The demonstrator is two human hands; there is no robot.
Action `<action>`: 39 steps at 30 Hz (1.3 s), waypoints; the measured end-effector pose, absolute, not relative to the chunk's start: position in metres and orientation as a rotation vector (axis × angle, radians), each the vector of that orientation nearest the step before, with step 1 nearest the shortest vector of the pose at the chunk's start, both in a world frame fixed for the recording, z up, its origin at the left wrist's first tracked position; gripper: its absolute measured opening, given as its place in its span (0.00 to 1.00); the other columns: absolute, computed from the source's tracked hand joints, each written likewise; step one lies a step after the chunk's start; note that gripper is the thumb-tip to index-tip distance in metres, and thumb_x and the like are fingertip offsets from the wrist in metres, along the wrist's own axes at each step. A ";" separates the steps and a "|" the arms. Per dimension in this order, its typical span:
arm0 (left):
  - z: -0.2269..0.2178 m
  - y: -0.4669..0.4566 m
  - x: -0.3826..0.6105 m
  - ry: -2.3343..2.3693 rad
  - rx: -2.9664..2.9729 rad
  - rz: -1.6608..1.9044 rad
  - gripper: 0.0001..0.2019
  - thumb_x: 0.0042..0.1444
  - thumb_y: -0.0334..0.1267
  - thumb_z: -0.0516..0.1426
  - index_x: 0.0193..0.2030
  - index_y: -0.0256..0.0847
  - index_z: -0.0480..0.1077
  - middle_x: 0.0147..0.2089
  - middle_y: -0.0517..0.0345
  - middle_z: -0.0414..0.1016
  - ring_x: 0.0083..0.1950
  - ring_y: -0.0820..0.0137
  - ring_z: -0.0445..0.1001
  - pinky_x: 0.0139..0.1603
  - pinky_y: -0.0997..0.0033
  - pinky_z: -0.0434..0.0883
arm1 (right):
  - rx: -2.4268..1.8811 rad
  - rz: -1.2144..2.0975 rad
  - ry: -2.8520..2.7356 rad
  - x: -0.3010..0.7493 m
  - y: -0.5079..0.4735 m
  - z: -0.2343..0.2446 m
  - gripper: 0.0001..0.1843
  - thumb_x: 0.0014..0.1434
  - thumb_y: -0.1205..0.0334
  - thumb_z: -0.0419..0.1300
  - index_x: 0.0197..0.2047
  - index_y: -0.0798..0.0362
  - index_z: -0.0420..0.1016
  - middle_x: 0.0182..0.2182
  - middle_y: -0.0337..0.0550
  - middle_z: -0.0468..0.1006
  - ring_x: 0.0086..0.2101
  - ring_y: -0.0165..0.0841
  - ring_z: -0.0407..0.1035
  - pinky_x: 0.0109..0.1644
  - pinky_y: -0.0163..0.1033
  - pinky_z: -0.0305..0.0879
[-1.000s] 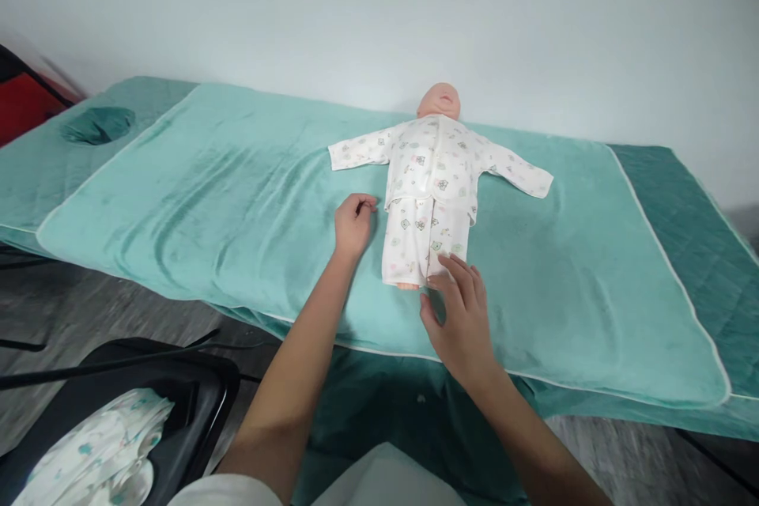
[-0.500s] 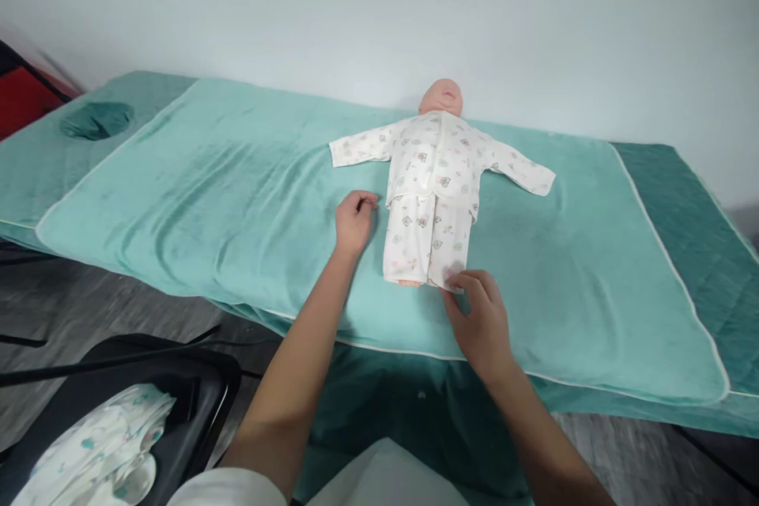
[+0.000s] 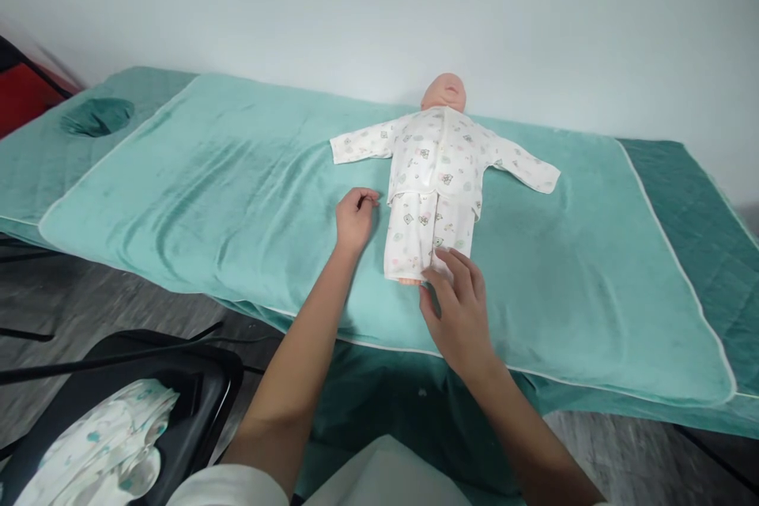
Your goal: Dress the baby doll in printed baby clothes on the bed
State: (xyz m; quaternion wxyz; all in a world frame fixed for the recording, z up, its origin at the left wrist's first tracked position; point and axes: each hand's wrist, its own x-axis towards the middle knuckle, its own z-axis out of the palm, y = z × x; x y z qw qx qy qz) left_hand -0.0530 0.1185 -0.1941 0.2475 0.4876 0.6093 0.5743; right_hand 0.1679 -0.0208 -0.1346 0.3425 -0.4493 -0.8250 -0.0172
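Observation:
A baby doll [image 3: 442, 95] lies on its back, head toward the wall, arms spread to both sides. It wears a white printed long-sleeved top [image 3: 436, 150] and matching trousers [image 3: 406, 237], whose hems reach nearly to the feet. Beside the trousers, on the left, my left hand [image 3: 354, 221] rests on the blanket with fingers curled in and nothing visible in them. My right hand [image 3: 462, 316] is over the trouser hems, thumb and fingers apart. It partly hides the doll's right-side leg in the view; whether its fingertips touch the cloth is hard to tell.
A light green blanket [image 3: 254, 174] covers most of a padded green massage bed [image 3: 700, 205] with a face hole [image 3: 98, 117] at its left end. The bed stands against a white wall [image 3: 296, 8]. At lower left, printed white cloth [image 3: 100, 443] lies on a black chair [image 3: 202, 379].
My right hand has let go of the right-hand trouser hem and shifted left, over the middle of the hems, its fingers spreading. My left hand stays in place.

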 end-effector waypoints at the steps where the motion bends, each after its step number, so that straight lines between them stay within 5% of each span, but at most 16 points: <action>1: -0.194 0.118 -0.053 1.659 1.329 1.567 0.11 0.56 0.32 0.52 0.38 0.41 0.76 0.37 0.57 0.81 0.39 0.68 0.80 0.48 0.66 0.74 | -1.166 -0.050 -2.152 0.167 -0.021 -0.135 0.13 0.64 0.72 0.60 0.50 0.51 0.70 0.60 0.56 0.73 0.64 0.49 0.64 0.65 0.62 0.66; 20: -0.183 0.068 -0.044 1.563 1.391 1.543 0.07 0.63 0.39 0.55 0.43 0.43 0.74 0.40 0.57 0.79 0.41 0.68 0.78 0.49 0.66 0.75 | -1.105 0.104 -2.107 0.167 -0.017 -0.130 0.13 0.64 0.74 0.59 0.48 0.49 0.70 0.58 0.53 0.74 0.63 0.47 0.64 0.65 0.61 0.66; 30: -0.188 -0.030 -0.022 1.509 1.936 1.292 0.17 0.57 0.27 0.56 0.49 0.51 0.72 0.48 0.54 0.80 0.51 0.60 0.77 0.54 0.52 0.71 | -1.241 0.112 -2.015 0.202 -0.020 -0.153 0.15 0.66 0.67 0.61 0.55 0.48 0.70 0.47 0.49 0.76 0.47 0.42 0.72 0.50 0.51 0.75; 34: -0.188 -0.036 -0.021 1.541 1.905 1.364 0.13 0.60 0.28 0.54 0.46 0.50 0.71 0.45 0.54 0.77 0.48 0.63 0.77 0.50 0.56 0.73 | -1.253 0.157 -2.017 0.205 -0.022 -0.153 0.12 0.66 0.66 0.60 0.52 0.50 0.71 0.45 0.48 0.75 0.46 0.40 0.73 0.49 0.48 0.75; 39: -0.205 -0.062 -0.071 1.776 1.755 1.442 0.11 0.64 0.33 0.55 0.50 0.49 0.72 0.51 0.52 0.76 0.54 0.63 0.76 0.57 0.57 0.74 | -1.251 0.207 -2.028 0.240 -0.024 -0.151 0.11 0.68 0.58 0.60 0.52 0.51 0.72 0.45 0.48 0.76 0.45 0.39 0.74 0.49 0.46 0.75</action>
